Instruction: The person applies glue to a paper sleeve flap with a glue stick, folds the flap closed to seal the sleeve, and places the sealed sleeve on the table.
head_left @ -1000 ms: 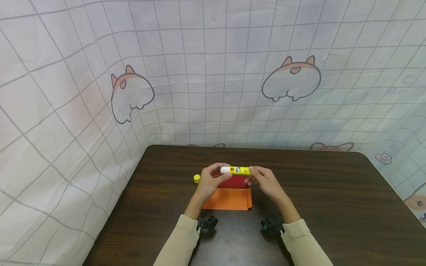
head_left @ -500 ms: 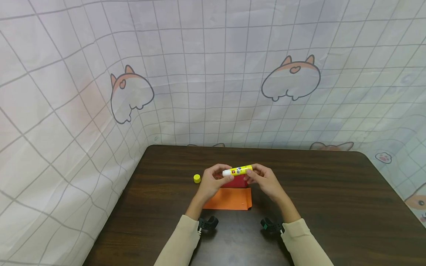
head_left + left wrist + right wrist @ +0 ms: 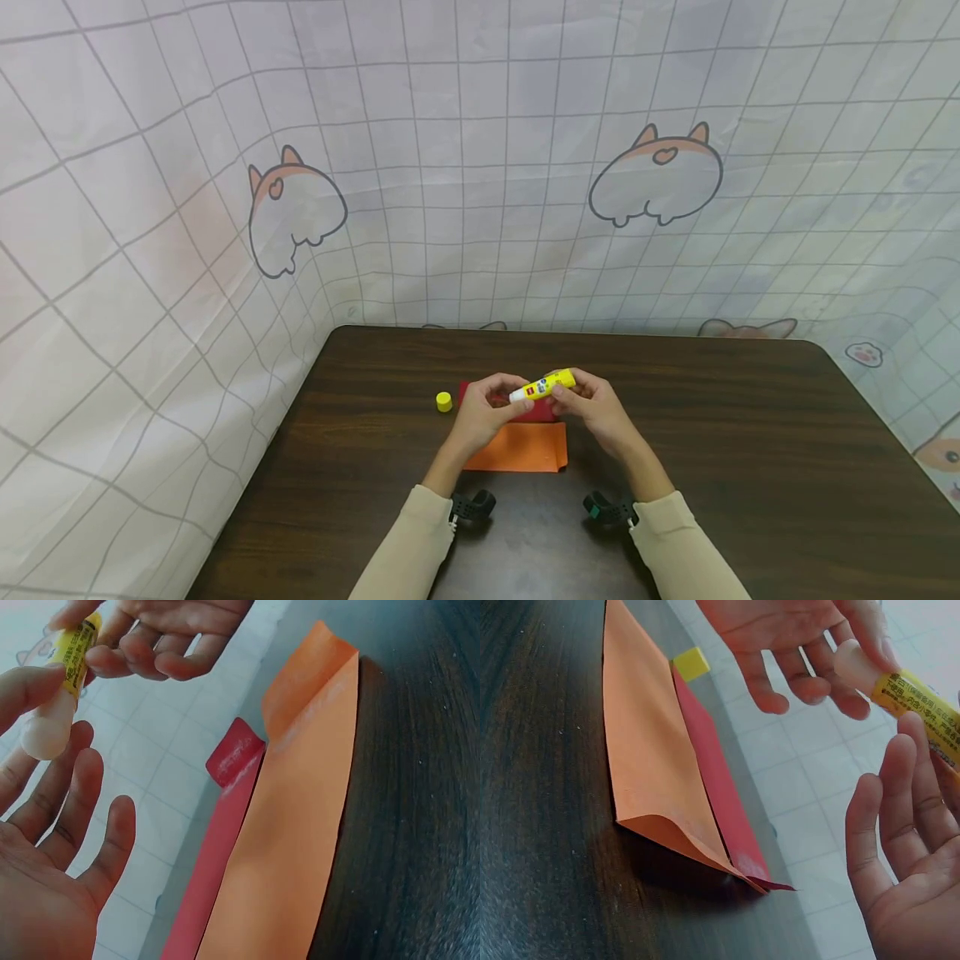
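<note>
A yellow glue stick (image 3: 545, 387) with its white end bare is held between both hands above the papers, its yellow end tilted up to the right. My left hand (image 3: 478, 417) pinches the white end between thumb and fingers, the other fingers spread. Thumb and fingers of my right hand (image 3: 602, 410) grip the yellow body. Below lies an orange paper (image 3: 521, 448) with its right end folded up. Behind it is a red paper (image 3: 542, 412), partly hidden by the hands. In the left wrist view, whitish smears show on the red paper's flap (image 3: 236, 754).
A yellow cap (image 3: 444, 402) stands on the dark wooden table (image 3: 720, 450), left of the papers. Both wrists wear black straps. A white gridded cloth (image 3: 480, 167) with cartoon prints hangs behind the table and along its sides.
The glue stick has tilted from nearly level, its yellow end rising and its white end dropping. Both hands have shifted slightly with it. The papers and cap stay in place.
</note>
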`<state>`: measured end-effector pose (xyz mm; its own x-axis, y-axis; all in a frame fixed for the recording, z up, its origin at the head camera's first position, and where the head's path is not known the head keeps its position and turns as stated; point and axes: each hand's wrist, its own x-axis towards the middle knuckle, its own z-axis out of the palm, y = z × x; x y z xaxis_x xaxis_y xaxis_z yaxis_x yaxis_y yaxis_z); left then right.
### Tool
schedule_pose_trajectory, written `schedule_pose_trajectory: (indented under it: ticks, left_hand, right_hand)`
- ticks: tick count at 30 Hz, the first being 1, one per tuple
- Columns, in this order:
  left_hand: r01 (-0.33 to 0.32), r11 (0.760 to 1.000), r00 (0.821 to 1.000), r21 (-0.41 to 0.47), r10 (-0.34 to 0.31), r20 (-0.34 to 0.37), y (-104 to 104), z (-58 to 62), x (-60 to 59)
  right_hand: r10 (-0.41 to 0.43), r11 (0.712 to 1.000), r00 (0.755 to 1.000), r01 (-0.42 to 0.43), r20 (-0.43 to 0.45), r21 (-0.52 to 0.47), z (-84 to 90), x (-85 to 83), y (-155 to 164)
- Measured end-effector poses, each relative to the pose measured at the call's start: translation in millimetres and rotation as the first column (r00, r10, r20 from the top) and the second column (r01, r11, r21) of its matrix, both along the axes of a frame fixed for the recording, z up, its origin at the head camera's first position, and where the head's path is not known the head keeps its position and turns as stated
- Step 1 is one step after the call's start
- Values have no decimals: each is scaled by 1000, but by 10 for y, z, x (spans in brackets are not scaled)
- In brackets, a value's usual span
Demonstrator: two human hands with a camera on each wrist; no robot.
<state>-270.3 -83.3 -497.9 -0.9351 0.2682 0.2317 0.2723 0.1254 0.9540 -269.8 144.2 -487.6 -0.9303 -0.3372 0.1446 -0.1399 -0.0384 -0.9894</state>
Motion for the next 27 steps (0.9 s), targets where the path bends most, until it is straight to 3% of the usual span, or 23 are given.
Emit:
schedule_pose_trajectory:
  ticks: [7,13,17,23,27]
  left_hand:
    - [0,996,1000,-91,2,21,-27,10,12]
    - [-37,986,999,-163,43,32,-90,34,-4]
    - [-33,974,999,-226,37,14,-131,36,-9]
    - [66,913,997,-402,-42,67,-186,19,-13]
    - [155,873,987,-462,-115,112,-192,-7,-11]
  right_hand:
    - [-14,998,1000,15,-12,60,-20,-8,11]
    - [-63,995,997,59,45,81,-17,-42,84]
    - [-51,993,996,43,69,112,-40,-70,138]
    - [-15,986,996,0,85,165,-41,-69,243]
    - [6,987,995,-21,99,157,-44,-78,281]
